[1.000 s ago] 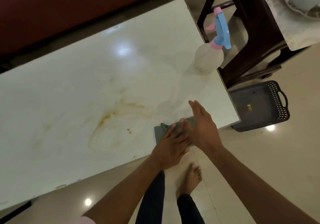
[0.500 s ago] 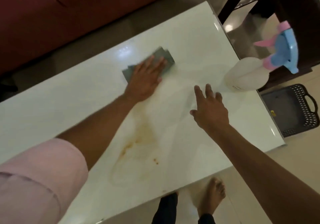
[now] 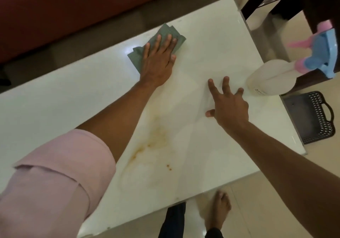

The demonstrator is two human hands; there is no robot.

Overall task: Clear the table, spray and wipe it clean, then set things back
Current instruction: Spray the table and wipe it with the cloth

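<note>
Your left hand (image 3: 158, 61) lies flat, fingers straight, pressing the grey-green cloth (image 3: 161, 35) onto the white table (image 3: 55, 98) at about 11 o'clock, near the far edge. Your right hand (image 3: 230, 105) is spread wide, fingers splayed and holding nothing, fingertips (image 3: 210, 81) on the tabletop around 2 o'clock.

The spray bottle (image 3: 270, 79) stands on the table at 3 o'clock, just beside your right hand: translucent white body, pink-and-blue trigger head. Can't tell the fill level. There's small dark print low on the body, too blurred to read.

A dark perforated basket (image 3: 320, 116) with a handle sits on the floor past the table's right edge, at 3–4 o'clock; its inside looks bare apart from a small mark I can't make out.

A brown stain (image 3: 152, 142) runs across the tabletop at 6–7 o'clock, well apart from the cloth.

Against half a second ago: the cloth and left hand have gone further toward the far edge, and your right-hand fingers are spread wider. The bottle and basket sit where they were. A second ago both hands were on the cloth at the near edge.
</note>
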